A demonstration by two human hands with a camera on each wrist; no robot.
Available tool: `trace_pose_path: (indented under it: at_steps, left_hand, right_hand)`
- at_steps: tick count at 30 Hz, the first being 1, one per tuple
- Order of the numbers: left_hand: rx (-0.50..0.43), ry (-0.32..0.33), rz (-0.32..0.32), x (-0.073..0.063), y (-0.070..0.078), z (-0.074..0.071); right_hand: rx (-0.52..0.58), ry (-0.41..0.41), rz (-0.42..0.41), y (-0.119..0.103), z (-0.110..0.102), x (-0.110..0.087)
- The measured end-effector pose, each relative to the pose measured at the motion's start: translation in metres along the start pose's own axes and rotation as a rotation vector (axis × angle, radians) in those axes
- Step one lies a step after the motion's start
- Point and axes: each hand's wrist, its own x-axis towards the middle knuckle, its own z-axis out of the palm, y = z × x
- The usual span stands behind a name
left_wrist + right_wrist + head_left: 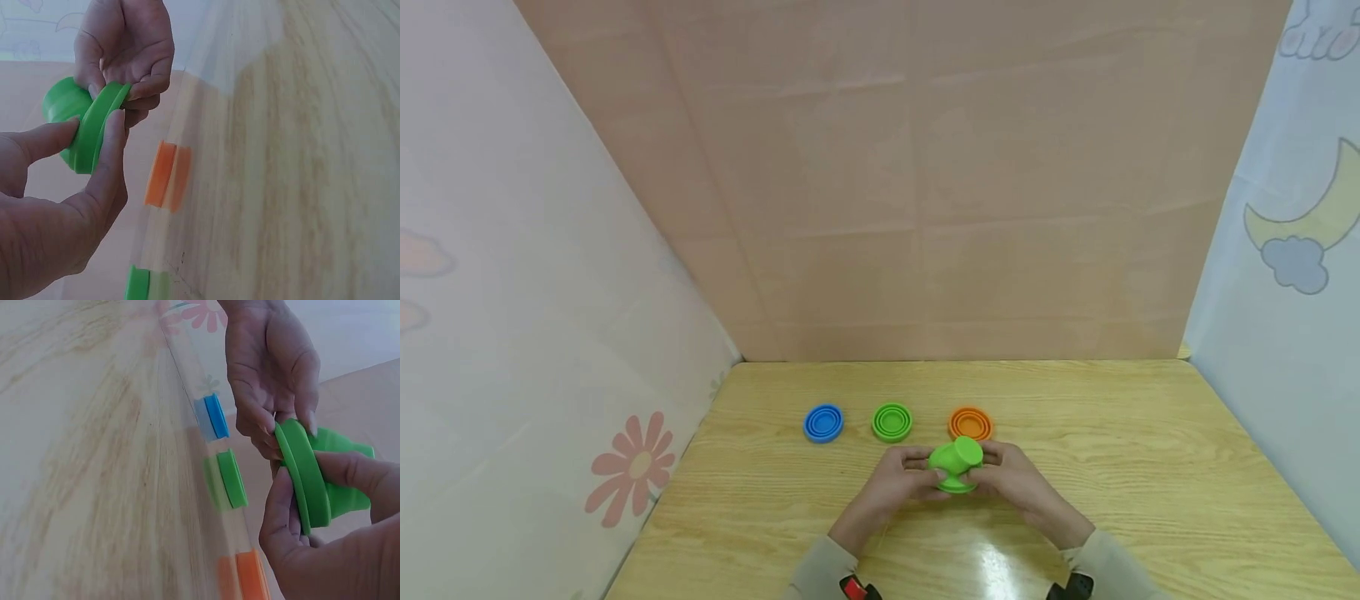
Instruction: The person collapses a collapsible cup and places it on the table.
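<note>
Both hands grip a green collapsible cup [955, 460] near the middle of the table. Its folding wall is partly pulled out and leans to one side of a wide rim. My left hand [901, 481] pinches the rim from the left, thumb on one side and fingers on the other. From the right, my right hand [1017, 483] pinches the opposite part of the rim. In the right wrist view the cup [306, 475] shows its ridged band and narrower end. Just beyond the hands lies an orange collapsible cup [970, 424], folded flat.
Two more flat-folded cups, one blue [823, 423] and one green [892, 423], lie left of the orange one in a row. A tan sheet [925, 208] stands along the table's [1165, 483] far edge, with printed white walls [535, 333] at the sides.
</note>
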Motion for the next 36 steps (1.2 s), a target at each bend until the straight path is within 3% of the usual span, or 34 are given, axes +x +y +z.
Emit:
trace_pose_path:
  at_steps: [5,8,15,23,36]
  left_hand:
    - [-0.064,-0.072,-0.021,-0.001,0.000,-0.007]
    - [-0.082,-0.078,-0.032,0.000,0.001,-0.007]
    - [-0.005,0.041,-0.022,0.003,-0.001,0.003]
    - [-0.028,0.181,0.001,0.004,-0.004,0.018]
    - [-0.004,0.231,0.018,0.001,-0.005,0.026]
  right_hand:
    - [0.002,-0.056,-0.017,-0.001,-0.007,-0.001]
    - [0.000,-0.088,-0.017,-0.001,-0.010,-0.001]
    - [-0.025,-0.085,0.022,0.000,-0.005,0.001]
    - [-0.033,-0.045,0.009,0.001,0.003,0.003]
    - [-0.059,0.054,0.036,0.004,0.014,0.001]
